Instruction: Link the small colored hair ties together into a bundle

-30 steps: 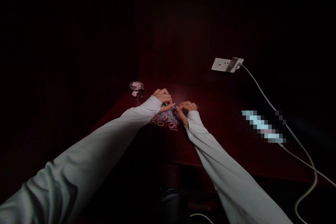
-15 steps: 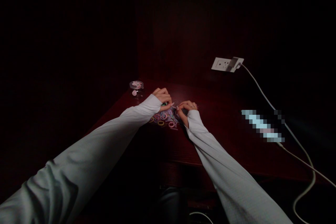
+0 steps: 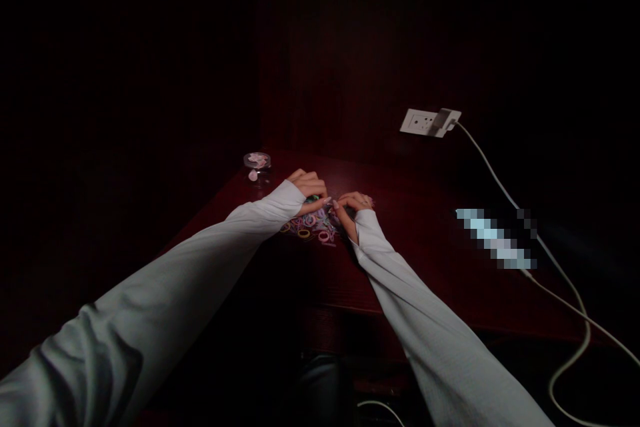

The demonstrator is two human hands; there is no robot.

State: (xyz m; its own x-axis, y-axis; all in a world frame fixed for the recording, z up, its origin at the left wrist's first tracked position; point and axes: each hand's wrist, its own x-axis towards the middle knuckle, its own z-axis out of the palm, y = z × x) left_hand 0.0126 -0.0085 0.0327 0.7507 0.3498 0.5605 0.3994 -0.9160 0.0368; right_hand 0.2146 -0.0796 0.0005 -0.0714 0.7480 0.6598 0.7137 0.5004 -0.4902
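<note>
A heap of small coloured hair ties point(image 3: 311, 221) lies on the dark red table, in pink, purple, yellow and green. Over its left and far side my left hand point(image 3: 311, 191) is curled, thumb and fingertips pinched together. My right hand point(image 3: 354, 205) faces it from the right, fingers likewise bent in a pinch. The two sets of fingertips almost meet above the heap. Whatever is between them is too small and dim to make out. A yellow hair tie point(image 3: 303, 234) and a pink hair tie point(image 3: 324, 237) lie at the near edge of the heap.
A clear round container point(image 3: 257, 161) with pinkish pieces stands at the table's back left. On the right lies a pixelated, phone-like device point(image 3: 495, 239) with a white cable point(image 3: 560, 297). A charger point(image 3: 446, 121) sits in the wall socket point(image 3: 417, 121).
The fingertips of both hands have drawn slightly closer together over the hair ties. The whole view has shifted a little, so the surroundings appear slightly further left.
</note>
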